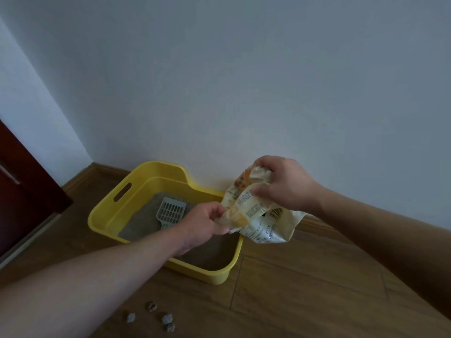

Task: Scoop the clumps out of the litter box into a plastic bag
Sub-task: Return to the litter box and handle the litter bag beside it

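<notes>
Crinkled cream plastic, printed in orange and black, hung between our hands. We held the plastic bag (256, 211) up off the wooden floor (317, 289). Our left hand (205, 223) pinched its lower edge with curled fingers, and our right hand (283, 184) gripped the gathered top. Below our left hand sat the yellow litter box (136, 184), with grey litter (141, 220) inside. A grey slotted scoop (170, 212) lay on the litter just beyond our left knuckles. Four small clumps (167, 318) lay on the floor beside our left forearm, outside the box.
</notes>
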A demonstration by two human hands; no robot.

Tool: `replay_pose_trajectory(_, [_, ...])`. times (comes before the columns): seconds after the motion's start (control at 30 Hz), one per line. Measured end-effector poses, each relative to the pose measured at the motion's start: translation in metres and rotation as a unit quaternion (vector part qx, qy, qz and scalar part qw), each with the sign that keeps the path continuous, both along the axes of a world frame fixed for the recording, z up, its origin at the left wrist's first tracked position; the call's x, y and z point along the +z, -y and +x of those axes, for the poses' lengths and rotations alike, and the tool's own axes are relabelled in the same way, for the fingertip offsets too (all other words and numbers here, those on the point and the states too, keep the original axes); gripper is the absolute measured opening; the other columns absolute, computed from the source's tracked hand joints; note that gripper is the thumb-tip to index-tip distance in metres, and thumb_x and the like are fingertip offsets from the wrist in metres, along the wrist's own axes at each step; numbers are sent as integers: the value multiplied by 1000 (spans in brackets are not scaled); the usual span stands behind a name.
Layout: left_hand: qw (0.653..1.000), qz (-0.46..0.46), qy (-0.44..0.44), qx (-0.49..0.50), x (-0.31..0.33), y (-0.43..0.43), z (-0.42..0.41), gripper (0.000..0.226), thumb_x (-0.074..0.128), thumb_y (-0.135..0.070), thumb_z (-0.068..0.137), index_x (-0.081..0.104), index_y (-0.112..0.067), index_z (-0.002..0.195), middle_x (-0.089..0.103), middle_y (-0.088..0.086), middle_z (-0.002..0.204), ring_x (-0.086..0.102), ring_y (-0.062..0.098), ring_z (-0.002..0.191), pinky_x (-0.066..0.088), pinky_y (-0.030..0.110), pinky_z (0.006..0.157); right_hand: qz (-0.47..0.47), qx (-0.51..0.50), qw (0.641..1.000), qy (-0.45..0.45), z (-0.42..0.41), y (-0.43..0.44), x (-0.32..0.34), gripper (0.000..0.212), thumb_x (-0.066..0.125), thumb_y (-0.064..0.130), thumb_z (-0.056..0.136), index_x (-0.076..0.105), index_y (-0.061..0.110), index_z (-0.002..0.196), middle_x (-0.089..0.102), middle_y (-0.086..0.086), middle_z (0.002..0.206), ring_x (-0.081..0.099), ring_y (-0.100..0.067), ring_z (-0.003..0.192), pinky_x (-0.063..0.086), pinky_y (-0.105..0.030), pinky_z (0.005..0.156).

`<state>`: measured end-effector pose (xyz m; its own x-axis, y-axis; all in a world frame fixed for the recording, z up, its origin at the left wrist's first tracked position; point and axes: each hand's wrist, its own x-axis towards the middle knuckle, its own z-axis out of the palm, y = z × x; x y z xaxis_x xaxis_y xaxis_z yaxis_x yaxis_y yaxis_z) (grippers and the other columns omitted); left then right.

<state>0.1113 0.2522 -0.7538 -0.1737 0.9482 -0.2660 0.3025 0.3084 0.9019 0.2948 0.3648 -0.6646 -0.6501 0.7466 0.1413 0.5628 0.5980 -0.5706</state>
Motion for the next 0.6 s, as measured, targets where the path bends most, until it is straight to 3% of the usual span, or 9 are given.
replay_pose_trajectory(0.2, [997,42,-66,-6,8,-1,13,24,75,-5,80,67,-28,81,71,0,88,66,21,91,53,41,86,0,-14,1000,-5,23,-2,2,30,78,27,78,65,25,105,66,9,95,63,-10,86,53,-28,71])
replay_pose_trajectory(0.4, [987,66,-149,-20,19,-7,31,18,74,-14,84,66,-30,89,71,-9,90,66,11,90,56,35,83,1,-32,999,-3,50,-4,4,35,77,28,80,65,22,112,67,6,99,64,-13,88,56,-35,77])
replay_pose_trajectory(0.6, [972,80,-221,-18,29,-18,51,19,73,-23,87,69,-27,105,69,-12,96,64,7,91,53,25,76,-2,-45,999,5,82,-9,3,33,77,27,81,63,23,111,66,9,96,64,-8,85,54,-27,71])
